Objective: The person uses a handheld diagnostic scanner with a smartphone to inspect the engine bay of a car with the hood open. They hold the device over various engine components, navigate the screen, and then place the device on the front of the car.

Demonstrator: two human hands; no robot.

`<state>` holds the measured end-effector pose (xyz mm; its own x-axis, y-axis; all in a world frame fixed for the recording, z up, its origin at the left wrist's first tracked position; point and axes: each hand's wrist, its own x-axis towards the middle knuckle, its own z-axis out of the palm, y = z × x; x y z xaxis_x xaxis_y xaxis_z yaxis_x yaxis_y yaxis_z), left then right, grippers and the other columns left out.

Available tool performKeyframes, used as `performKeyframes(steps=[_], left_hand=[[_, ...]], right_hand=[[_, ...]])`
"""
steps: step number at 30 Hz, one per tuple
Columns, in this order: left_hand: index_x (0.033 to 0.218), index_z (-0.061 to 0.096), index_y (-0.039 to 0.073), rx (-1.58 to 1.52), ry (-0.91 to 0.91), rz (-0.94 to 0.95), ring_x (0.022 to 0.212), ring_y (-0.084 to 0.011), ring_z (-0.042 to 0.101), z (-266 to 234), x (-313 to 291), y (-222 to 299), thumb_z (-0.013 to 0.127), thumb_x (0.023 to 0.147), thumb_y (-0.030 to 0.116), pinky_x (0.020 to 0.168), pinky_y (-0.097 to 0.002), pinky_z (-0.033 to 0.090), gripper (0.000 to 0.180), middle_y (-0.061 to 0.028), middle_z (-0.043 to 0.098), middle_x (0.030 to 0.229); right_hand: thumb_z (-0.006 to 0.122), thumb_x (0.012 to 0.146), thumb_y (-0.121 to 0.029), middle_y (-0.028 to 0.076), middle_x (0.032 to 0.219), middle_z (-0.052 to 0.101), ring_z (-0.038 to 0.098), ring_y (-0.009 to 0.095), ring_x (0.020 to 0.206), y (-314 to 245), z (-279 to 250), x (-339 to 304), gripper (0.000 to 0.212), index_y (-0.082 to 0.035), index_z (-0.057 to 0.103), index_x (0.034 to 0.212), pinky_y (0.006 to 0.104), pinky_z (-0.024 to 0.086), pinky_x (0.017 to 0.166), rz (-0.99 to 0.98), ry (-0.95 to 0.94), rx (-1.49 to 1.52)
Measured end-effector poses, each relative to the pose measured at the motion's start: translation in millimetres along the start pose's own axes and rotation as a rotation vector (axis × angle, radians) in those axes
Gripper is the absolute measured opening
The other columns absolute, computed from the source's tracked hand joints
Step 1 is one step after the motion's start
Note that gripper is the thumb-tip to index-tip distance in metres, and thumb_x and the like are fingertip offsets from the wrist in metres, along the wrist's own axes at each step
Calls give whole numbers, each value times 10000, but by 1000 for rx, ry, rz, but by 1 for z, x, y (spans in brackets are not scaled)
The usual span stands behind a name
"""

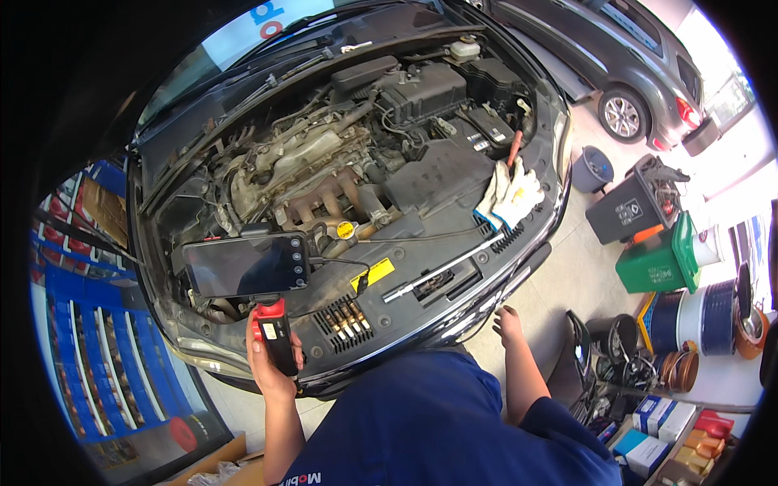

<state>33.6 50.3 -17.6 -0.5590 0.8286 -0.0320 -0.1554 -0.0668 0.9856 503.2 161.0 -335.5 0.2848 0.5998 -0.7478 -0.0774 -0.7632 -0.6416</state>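
Note:
My left hand (271, 356) is wrapped round the red and black pistol grip of a borescope (243, 266). Its wide dark screen stands over the front edge of the engine bay, and a thin black cable runs from its side. Several used spark plugs (348, 317) lie in a row on the slotted front panel, right of the grip. My right hand (508, 324) hangs in front of the bumper, fingers loosely bent and apart, with nothing visible in it. Beyond it a long silver extension bar (442, 267) rests across the front panel.
The engine (300, 166) lies exposed under the raised bonnet. White work gloves (510, 194) and a red-handled tool (515, 148) sit at the right front corner. Bins, including a green one (660, 257), stand to the right. A blue rack (105, 348) is at left; a grey car (624, 73) stands behind.

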Motion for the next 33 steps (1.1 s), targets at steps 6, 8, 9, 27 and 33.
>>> performKeyframes(steps=[6,8,9,27,33], left_hand=[[1533,320,57,-25,14,-18,492,-146,533,-2,0,0,470,962,667,411,-247,413,849,-122,604,773],[1473,397,126,24,-22,1,507,-162,536,-11,-4,-1,397,986,662,410,-265,399,724,-112,614,817],[1474,395,126,20,-32,6,507,-162,536,-10,-3,0,400,986,661,410,-265,399,724,-113,614,817],[1536,329,133,-105,13,12,518,-166,541,-9,3,22,413,977,679,415,-269,417,785,-128,615,814],[1171,530,50,-97,118,73,529,-162,525,-3,-2,52,319,1016,650,427,-276,402,654,-118,579,821]], right_hand=[[691,888,-173,168,977,671,688,272,729,40,27,38,440,6,536,1259,421,620,600,0,80,-312],[737,848,-170,171,938,682,710,282,740,54,33,45,468,18,551,1234,416,613,575,-11,127,-383],[748,837,-174,177,933,686,714,288,745,64,31,57,464,19,561,1216,411,614,580,-43,207,-426],[638,985,-197,100,776,615,563,181,678,-70,-80,-74,202,-3,586,1005,345,481,650,-802,628,-226],[631,1009,-163,-31,696,507,417,40,577,-233,-45,-127,144,-21,605,1011,232,338,512,-1025,296,-58]])
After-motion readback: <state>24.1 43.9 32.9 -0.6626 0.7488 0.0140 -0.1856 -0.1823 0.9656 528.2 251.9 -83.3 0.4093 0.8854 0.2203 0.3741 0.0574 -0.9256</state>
